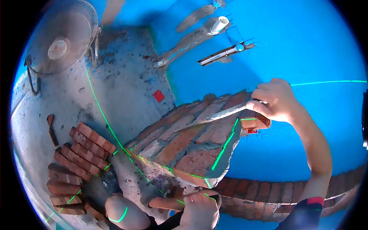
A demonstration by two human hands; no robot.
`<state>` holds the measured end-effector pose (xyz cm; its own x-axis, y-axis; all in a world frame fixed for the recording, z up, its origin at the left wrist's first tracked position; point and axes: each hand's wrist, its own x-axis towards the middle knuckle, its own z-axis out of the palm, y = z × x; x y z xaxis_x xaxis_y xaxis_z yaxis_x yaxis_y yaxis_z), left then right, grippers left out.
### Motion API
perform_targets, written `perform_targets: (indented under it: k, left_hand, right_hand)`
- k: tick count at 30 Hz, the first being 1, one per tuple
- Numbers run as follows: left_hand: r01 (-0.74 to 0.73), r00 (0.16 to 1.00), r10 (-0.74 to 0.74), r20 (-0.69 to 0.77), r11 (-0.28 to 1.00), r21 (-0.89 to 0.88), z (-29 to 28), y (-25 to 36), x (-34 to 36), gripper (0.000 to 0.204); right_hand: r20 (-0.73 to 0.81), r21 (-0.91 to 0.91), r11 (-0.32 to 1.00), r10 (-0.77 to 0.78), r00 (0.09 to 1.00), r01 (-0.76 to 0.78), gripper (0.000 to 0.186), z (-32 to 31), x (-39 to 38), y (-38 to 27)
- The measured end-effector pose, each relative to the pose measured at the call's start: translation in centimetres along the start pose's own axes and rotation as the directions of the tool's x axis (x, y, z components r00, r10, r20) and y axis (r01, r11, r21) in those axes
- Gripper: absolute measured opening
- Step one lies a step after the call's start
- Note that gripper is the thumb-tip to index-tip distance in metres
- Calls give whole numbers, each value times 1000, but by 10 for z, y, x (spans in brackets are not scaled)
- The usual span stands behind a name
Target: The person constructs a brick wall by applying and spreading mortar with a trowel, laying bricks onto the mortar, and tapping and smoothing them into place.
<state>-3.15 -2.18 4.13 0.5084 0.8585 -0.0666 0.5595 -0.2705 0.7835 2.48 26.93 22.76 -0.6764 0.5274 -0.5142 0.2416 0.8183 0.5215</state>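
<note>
A brick wall [180, 142] with grey mortar joints runs diagonally through the middle, meeting the blue wall at its far right end. Above that end, my right hand [274, 100] is closed on a thin, grey-white, strip-like tool [226, 112], which slants down to the left across the bricks; its exact kind is unclear. At the bottom, my left hand [200, 210] grips a tool by its brown wooden handle [165, 203]. The rounded handle end sticks out to the left, and the tool's head is hidden.
Loose bricks [82, 149] are stacked on the left, beside my bent knee [126, 211]. A large fan [59, 48] stands at the upper left. A white pipe [219, 25] juts from the blue wall [306, 46]. Another brick row [268, 191] lies lower right. Green laser lines cross the scene.
</note>
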Motion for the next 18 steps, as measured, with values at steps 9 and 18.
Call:
perform_targets:
  k: [9,18]
  left_hand:
    - [96,990,-84,-117,991,96,4,-14,6,24]
    - [151,988,-157,-11,927,343,29,-16,1,42]
  right_hand:
    - [-114,-308,903,-347,931,299,41,-51,-14,-29]
    - [-162,-333,885,-393,905,324,41,-60,-35,-23]
